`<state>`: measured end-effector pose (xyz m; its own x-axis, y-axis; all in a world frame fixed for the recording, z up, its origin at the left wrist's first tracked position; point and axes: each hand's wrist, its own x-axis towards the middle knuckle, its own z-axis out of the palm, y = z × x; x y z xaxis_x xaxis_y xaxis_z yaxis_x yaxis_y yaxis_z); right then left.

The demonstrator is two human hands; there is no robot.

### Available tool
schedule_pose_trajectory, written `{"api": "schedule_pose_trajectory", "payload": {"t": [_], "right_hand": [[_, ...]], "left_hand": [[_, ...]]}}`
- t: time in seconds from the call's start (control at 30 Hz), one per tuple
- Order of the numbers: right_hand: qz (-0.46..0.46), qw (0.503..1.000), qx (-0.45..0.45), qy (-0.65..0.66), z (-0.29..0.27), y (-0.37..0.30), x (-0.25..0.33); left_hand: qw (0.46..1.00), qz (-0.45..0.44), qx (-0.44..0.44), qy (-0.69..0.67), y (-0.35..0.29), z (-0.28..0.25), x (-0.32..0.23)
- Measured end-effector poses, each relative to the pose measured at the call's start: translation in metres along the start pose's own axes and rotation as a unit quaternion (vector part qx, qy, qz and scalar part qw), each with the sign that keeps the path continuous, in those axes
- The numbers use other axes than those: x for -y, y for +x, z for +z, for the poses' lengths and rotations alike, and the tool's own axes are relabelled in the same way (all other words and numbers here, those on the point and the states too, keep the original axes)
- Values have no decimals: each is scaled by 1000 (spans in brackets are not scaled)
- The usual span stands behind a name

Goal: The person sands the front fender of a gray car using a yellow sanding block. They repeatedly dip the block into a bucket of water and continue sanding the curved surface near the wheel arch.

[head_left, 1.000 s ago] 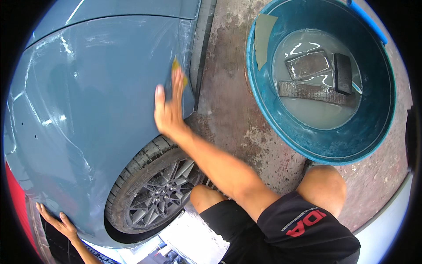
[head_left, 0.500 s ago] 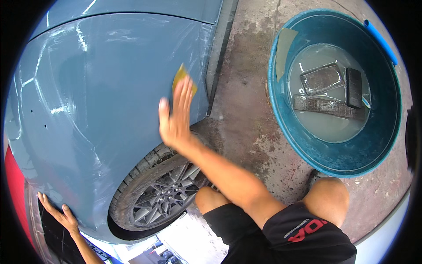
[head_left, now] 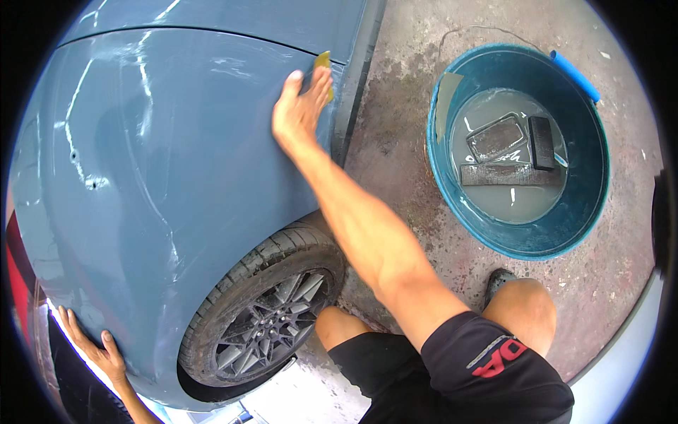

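Note:
My right hand (head_left: 302, 109) presses a yellow piece of sandpaper (head_left: 323, 59) against a blue-grey car body panel (head_left: 205, 134). It is at the panel's far right edge, close to the dark seam, with fingers together over the sheet and thumb apart; part of the sheet is hidden under them. At the lower left, my left hand (head_left: 97, 348) rests on the panel's edge, fingers stretched out and holding nothing. Wet, whitish streaks show on the panel, along with two small dark holes toward its left.
A wheel (head_left: 263, 311) sits below my right forearm. On the concrete floor (head_left: 395, 134) to the right stands a teal tub (head_left: 519, 256) holding cloudy water and several dark blocks (head_left: 542, 143). A beige sheet (head_left: 446, 106) clings inside its rim; a blue tube (head_left: 573, 76) lies across the rim.
My right hand has slid the sandpaper away from me and to the right, up to the seam. My left hand stays on the panel edge. The view has shifted slightly.

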<state>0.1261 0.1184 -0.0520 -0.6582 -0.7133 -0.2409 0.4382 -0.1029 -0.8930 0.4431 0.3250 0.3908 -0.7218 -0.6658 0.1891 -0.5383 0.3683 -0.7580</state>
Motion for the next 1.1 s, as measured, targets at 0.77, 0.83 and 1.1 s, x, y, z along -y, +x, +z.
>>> {"api": "schedule_pose_trajectory", "payload": {"t": [0.77,0.83,1.1], "right_hand": [[26,999,16,27,9,-14,43],[-192,977,72,-56,31,-76,69],[90,995,-14,45,7,6,42]], "left_hand": [[999,-28,-21,-20,-5,3,2],[999,-26,-11,-18,-5,-1,2],[1000,-22,-13,-15,-6,3,2]]}}
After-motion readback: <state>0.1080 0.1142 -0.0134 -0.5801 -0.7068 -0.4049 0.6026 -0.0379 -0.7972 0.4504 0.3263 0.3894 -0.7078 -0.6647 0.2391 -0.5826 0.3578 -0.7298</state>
